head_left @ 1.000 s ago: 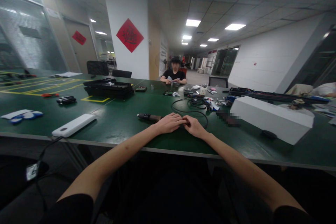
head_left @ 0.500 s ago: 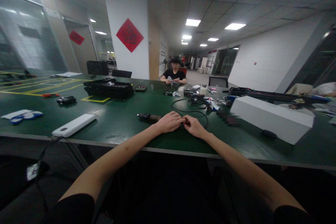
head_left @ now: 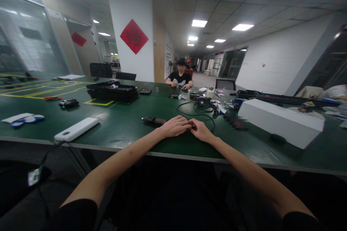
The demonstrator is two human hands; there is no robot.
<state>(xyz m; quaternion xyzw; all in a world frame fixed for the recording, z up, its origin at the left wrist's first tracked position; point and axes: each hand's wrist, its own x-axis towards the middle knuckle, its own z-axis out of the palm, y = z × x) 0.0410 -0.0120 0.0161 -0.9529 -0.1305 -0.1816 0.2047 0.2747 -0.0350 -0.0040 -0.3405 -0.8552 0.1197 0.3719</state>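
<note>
Both my hands meet on the green table (head_left: 127, 126), fingertips together. My left hand (head_left: 175, 127) is curled with its fingers pinched toward a small dark red object (head_left: 192, 125) that I cannot make out. My right hand (head_left: 200, 130) is also curled and pinches the same small object from the right. A dark cylindrical tool (head_left: 153, 120) lies just left of my left hand. A black cable (head_left: 199, 112) loops on the table right behind my hands.
A white flat device (head_left: 76, 129) lies near the front edge at left. A long white box (head_left: 280, 122) sits at right. A black case (head_left: 112, 91) stands further back. A person (head_left: 180, 75) sits at the far side among small items.
My hands have barely moved; the fingertips have shifted slightly around the small object. The person across the table has moved their hands a little.
</note>
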